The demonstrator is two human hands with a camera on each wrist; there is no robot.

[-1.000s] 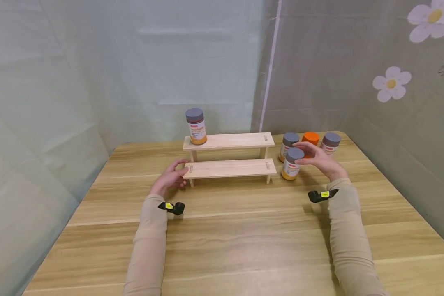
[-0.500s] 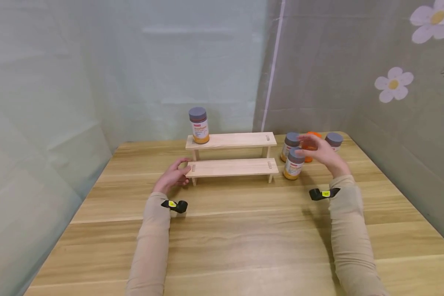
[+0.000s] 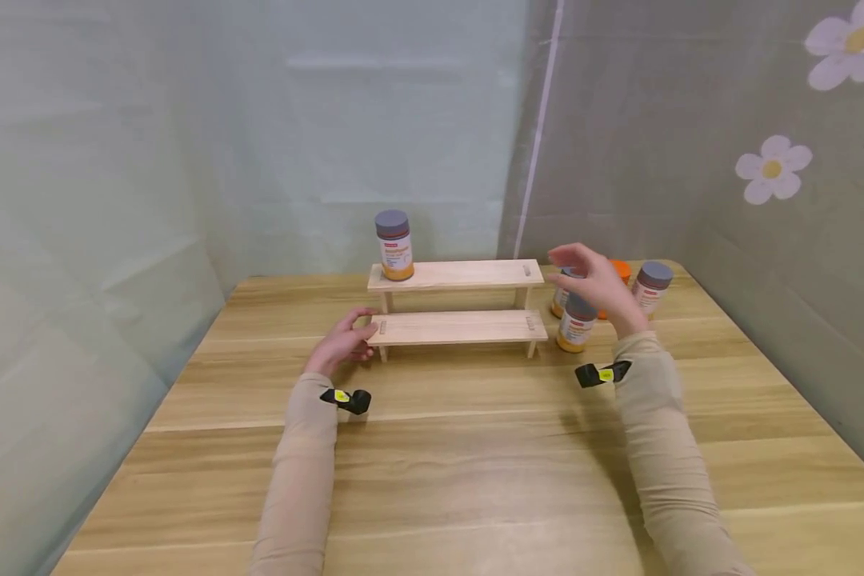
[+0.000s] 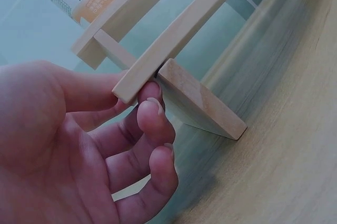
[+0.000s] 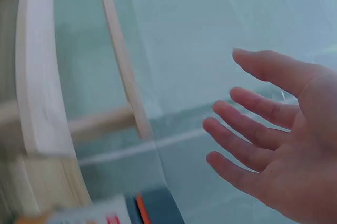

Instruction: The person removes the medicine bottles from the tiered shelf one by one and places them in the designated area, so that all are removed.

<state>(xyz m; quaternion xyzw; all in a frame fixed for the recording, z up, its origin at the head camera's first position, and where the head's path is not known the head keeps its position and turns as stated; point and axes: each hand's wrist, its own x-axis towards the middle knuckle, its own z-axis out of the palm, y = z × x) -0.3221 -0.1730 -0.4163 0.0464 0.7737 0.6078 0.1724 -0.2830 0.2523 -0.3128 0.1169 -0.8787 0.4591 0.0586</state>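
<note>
My left hand (image 3: 342, 342) pinches the left end of the lower board of a two-step wooden shelf (image 3: 461, 326). In the left wrist view, the thumb lies on top of that board (image 4: 181, 37) and curled fingers are beneath it. On the upper step's left end stands a grey-lidded supplement jar (image 3: 397, 252). My right hand (image 3: 601, 286) hovers with spread fingers above a similar front jar (image 3: 574, 331), right of the shelf, and hides part of its lid. The right wrist view shows nothing between the fingers (image 5: 247, 134); the jar (image 5: 100, 212) is blurred at the bottom.
Behind the front jar, another grey-lidded jar (image 3: 558, 302) and an orange-lidded one (image 3: 622, 270) are partly covered by the right hand. A further grey-lidded jar (image 3: 651, 290) stands to their right. Everything rests on a wood-grain table (image 3: 475, 480) with curtains (image 3: 418, 120) behind.
My right hand has come off the front jar's lid, then lifted and moved left with its fingers spread. The left hand keeps its grip on the shelf. The head view shifted slightly.
</note>
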